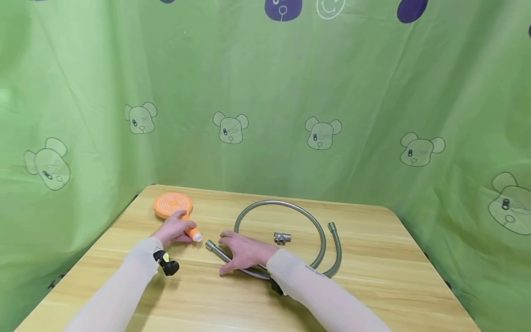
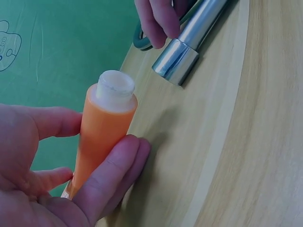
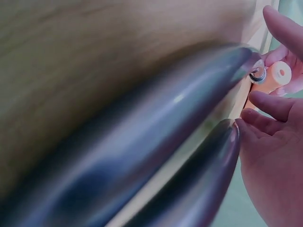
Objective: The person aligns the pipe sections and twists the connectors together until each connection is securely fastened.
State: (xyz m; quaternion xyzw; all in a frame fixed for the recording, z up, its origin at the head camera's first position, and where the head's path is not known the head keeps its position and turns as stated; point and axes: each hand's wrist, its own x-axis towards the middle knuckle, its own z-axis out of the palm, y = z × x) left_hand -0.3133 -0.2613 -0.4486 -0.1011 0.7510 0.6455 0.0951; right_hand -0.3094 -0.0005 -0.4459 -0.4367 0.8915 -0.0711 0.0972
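Observation:
An orange shower head (image 1: pixel 172 205) lies at the left of the table, its round spray face up. My left hand (image 1: pixel 174 228) grips its handle, thumb on one side and fingers on the other. The handle's white threaded-looking end (image 2: pixel 116 87) points toward the hose in the left wrist view. My right hand (image 1: pixel 249 251) is over the near-left part of a coiled metal shower hose (image 1: pixel 290 204), with thumb and fingers spread. One metal hose end (image 1: pixel 210 245) sticks out left of this hand, close to the shower head's handle. Part of the hose is hidden under my right hand and forearm.
A small chrome tee fitting (image 1: pixel 282 238) sits inside the hose loop. The other hose end (image 1: pixel 332 226) lies to the right. A wooden table (image 1: pixel 373 286) carries everything, with a green curtain (image 1: pixel 265 161) hanging behind and at both sides.

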